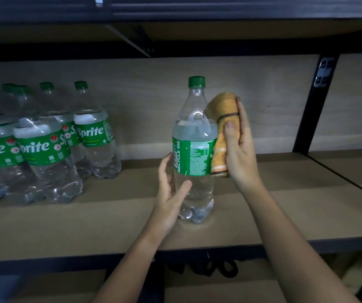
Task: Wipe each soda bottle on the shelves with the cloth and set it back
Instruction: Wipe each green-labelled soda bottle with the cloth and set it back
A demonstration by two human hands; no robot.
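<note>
Standing upright on the wooden shelf, one soda bottle with a green cap and a green label is apart from the others, near the middle of the board. The right hand grips a folded orange cloth between thumb and fingers and presses it against the right side of this bottle, from the shoulder down to the label. The left hand is at the lower left of the bottle with relaxed, nearly straight fingers; its thumb lies across the clear part under the label, and the fingertips reach the left edge of the label, so it is not closed around the bottle. At the left end of the same shelf, well apart, a group of Sprite bottles stands close together. A black metal post rises at the right.
</note>
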